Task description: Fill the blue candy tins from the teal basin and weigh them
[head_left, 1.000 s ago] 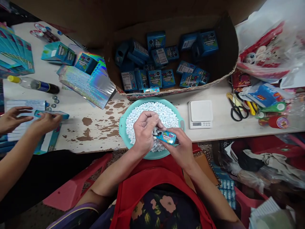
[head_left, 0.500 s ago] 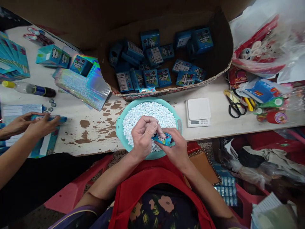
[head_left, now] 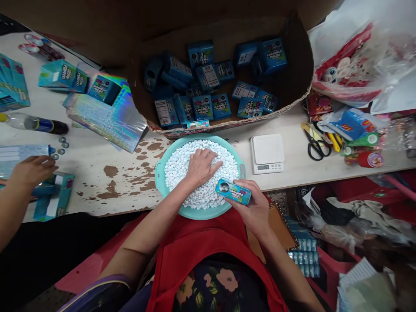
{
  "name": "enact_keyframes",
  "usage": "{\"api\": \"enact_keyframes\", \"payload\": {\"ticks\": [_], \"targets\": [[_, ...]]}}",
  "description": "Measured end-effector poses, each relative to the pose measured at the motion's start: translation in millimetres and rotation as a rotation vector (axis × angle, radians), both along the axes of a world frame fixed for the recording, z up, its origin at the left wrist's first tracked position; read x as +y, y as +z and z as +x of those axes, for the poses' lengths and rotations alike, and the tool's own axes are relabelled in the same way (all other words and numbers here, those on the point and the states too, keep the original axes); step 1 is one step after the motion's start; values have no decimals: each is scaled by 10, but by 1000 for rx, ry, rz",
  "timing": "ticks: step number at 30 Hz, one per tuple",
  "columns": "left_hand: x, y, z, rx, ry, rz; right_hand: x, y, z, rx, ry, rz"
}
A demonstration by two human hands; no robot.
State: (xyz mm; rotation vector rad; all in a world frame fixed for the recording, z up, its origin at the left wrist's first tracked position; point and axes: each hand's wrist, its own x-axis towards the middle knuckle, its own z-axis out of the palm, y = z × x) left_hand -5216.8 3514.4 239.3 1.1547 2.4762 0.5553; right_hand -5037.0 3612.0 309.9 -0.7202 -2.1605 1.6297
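Candies (head_left: 182, 167), small and white, fill the teal basin (head_left: 158, 178) at the near edge of the tabletop (head_left: 107, 151). Far to the left, apart from all this, a co-worker's hand (head_left: 30, 171) rests on blue flat cartons. The person's left hand (head_left: 202, 166) lies palm down on the heap of candies, fingers spread and curled a little into them; whether any are pinched underneath cannot be told, so this grip reads as loose. Just to its right and slightly nearer the body, the right hand (head_left: 255, 208) holds a small blue tin (head_left: 233, 191) marked "Caramelo Macizo", its grip clenched around the tin from below, thumb along the near side. The tin's long axis runs left to right, tilted slightly down toward the right, and its left end sits over the basin's near right rim. From that end the candies lie up and to the left, and the left hand is the nearer of the two to them, already touching the pile, with a narrow gap between its thumb side and the tin. Beyond the basin a cardboard box (head_left: 292, 93) holds many blue cartons, and a white scale (head_left: 267, 152) stands to the right.

Half a second ago both hands met at the tin over the basin; now the left hand has dropped away onto the heap and the tin has drawn right.
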Motion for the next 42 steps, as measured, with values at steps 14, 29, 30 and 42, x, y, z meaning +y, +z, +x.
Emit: {"api": "enact_keyframes", "payload": {"ticks": [14, 29, 30, 42], "targets": [[-238, 204, 132, -504, 508, 468, -23, 103, -92, -139, 19, 150], [-130, 951, 315, -1172, 721, 1258, -220, 207, -326, -90, 127, 326], [-132, 955, 320, -1148, 715, 1243, -220, 215, -323, -87, 136, 330], [-83, 1059, 319, -982, 806, 1110, -198, 224, -370, -66, 155, 268]]}}
